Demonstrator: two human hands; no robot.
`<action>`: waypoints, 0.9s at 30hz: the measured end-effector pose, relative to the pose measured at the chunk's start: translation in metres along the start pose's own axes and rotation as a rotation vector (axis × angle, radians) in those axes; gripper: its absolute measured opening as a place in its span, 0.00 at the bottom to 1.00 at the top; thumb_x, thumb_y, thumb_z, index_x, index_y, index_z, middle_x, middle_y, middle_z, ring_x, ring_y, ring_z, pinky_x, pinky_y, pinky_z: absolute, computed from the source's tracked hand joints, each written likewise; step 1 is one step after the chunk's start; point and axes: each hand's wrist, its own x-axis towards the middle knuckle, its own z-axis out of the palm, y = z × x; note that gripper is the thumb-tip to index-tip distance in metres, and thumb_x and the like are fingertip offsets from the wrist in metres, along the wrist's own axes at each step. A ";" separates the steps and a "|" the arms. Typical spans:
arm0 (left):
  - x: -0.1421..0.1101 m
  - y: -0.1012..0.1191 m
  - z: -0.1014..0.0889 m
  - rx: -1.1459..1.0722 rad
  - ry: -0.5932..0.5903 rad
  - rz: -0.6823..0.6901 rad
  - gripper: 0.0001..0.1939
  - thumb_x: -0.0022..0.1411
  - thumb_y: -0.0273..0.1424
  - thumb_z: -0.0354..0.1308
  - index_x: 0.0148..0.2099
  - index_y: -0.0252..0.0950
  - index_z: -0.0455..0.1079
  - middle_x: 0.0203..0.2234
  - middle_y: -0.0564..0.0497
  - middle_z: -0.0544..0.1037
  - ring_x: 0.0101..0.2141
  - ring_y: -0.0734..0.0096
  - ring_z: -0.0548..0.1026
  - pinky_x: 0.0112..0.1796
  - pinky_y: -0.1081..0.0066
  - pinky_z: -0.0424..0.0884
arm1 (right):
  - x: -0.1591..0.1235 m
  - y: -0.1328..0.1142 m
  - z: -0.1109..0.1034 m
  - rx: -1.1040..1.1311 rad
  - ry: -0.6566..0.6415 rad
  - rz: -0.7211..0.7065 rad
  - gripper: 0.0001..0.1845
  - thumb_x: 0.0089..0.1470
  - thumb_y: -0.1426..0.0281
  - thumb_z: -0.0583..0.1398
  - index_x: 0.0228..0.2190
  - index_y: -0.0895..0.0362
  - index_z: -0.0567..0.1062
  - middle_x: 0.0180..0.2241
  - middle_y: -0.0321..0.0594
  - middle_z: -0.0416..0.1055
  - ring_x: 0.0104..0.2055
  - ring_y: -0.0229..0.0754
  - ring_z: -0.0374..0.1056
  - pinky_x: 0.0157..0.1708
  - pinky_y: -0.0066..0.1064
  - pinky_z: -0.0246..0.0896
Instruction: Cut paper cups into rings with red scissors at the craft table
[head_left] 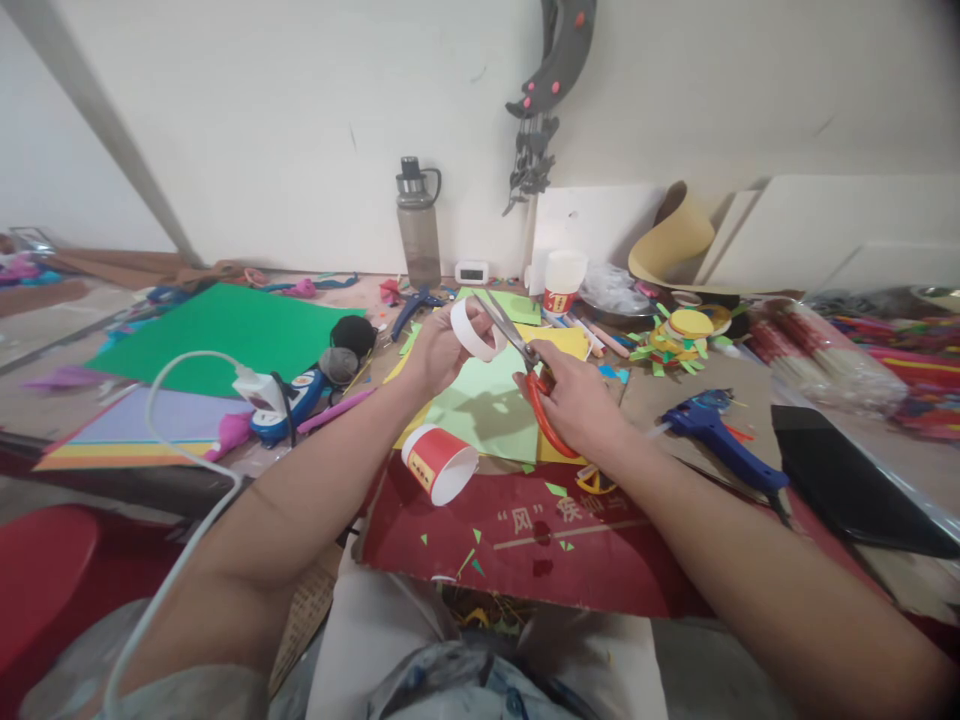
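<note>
A white paper ring (471, 332) is pinched in the fingers of my left hand (441, 350). My right hand (574, 395) grips a pair of scissors (538, 395) by the red handles, with the metal blades parted and reaching up beside the ring. Whether the blades touch the paper I cannot tell. Below my hands a red and white paper cup (439, 463) lies on its side, its open end facing me. Light green paper (480, 405) lies over yellow sheets (574, 343) beneath my hands.
A blue glue gun (724, 440) and a black phone-like slab (855, 480) lie to the right. At the back stand a water bottle (418, 225) and another paper cup (562, 280). A white cable (161, 440) runs past my left arm from a blue power strip (296, 405).
</note>
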 end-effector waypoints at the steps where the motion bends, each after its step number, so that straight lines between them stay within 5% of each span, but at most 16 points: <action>1: 0.000 0.001 0.000 -0.003 -0.009 0.000 0.21 0.53 0.43 0.72 0.29 0.35 0.65 0.20 0.57 0.72 0.20 0.80 0.70 0.23 0.76 0.68 | 0.000 0.000 0.000 -0.003 -0.004 0.003 0.18 0.60 0.61 0.54 0.48 0.55 0.72 0.34 0.46 0.75 0.34 0.50 0.68 0.34 0.34 0.56; 11: -0.003 0.005 0.000 0.045 0.028 0.117 0.24 0.50 0.47 0.73 0.32 0.35 0.67 0.20 0.55 0.74 0.21 0.76 0.74 0.23 0.75 0.69 | -0.001 -0.001 -0.001 -0.083 0.003 0.025 0.19 0.60 0.61 0.54 0.49 0.55 0.73 0.31 0.45 0.75 0.33 0.50 0.69 0.32 0.34 0.54; 27: -0.001 0.004 -0.003 -0.006 -0.018 0.020 0.24 0.51 0.48 0.73 0.33 0.35 0.67 0.20 0.55 0.74 0.19 0.76 0.74 0.21 0.75 0.68 | -0.001 -0.004 -0.002 -0.112 -0.009 0.042 0.19 0.60 0.62 0.54 0.48 0.55 0.74 0.31 0.46 0.77 0.32 0.51 0.70 0.31 0.34 0.53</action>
